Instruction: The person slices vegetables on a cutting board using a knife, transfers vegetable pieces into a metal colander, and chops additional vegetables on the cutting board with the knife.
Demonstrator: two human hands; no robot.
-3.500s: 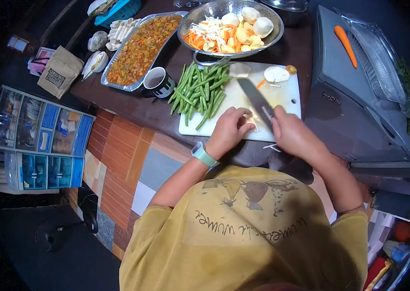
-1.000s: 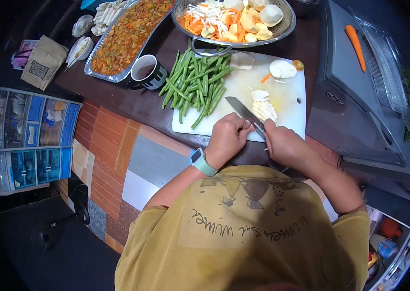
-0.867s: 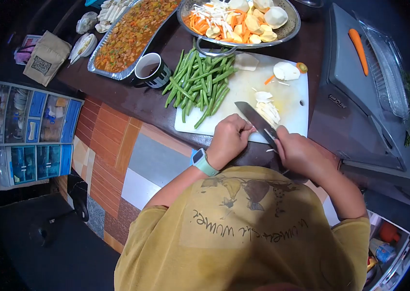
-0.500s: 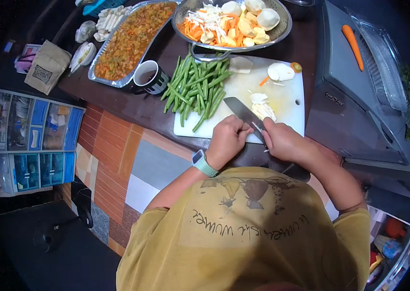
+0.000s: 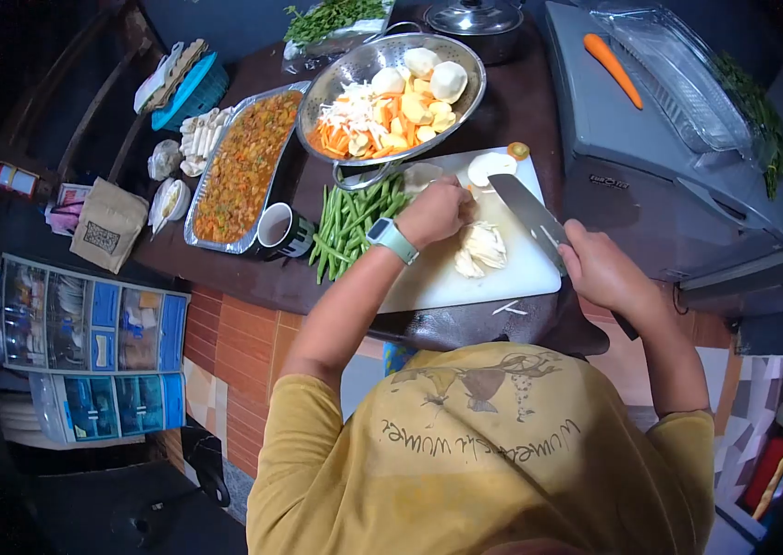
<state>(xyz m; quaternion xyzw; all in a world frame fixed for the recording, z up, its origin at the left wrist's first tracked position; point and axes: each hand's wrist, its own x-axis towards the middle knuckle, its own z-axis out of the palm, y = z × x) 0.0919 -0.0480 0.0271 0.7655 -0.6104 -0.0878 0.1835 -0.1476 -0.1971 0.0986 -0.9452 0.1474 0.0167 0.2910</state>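
My right hand [image 5: 601, 266] grips the handle of a kitchen knife [image 5: 523, 209], its broad blade angled up and left over the right side of the white cutting board [image 5: 512, 287]. Strips of pale vegetable cling to the blade. My left hand [image 5: 441, 211], fingers curled together, is over the board's middle; whatever it pinches is hidden. Just below it lies a heap of pale cut vegetable pieces [image 5: 481, 250]. A peeled white chunk [image 5: 490, 169] and a carrot end [image 5: 517, 151] sit at the board's far edge. Green beans [image 5: 354, 227] are piled left of my left hand.
A metal colander [image 5: 313, 120] of cut vegetables stands behind the board. To the left are a foil tray [image 5: 190, 227] of stew and a mug [image 5: 282, 231]. A grey appliance [image 5: 586, 120] on the right bears a carrot [image 5: 613, 69] and a clear plastic tray [image 5: 678, 83].
My left hand has moved away from the knife, up the board. My right hand has shifted right with the knife. The view has shifted, and pale strips now lie by the board's near edge.
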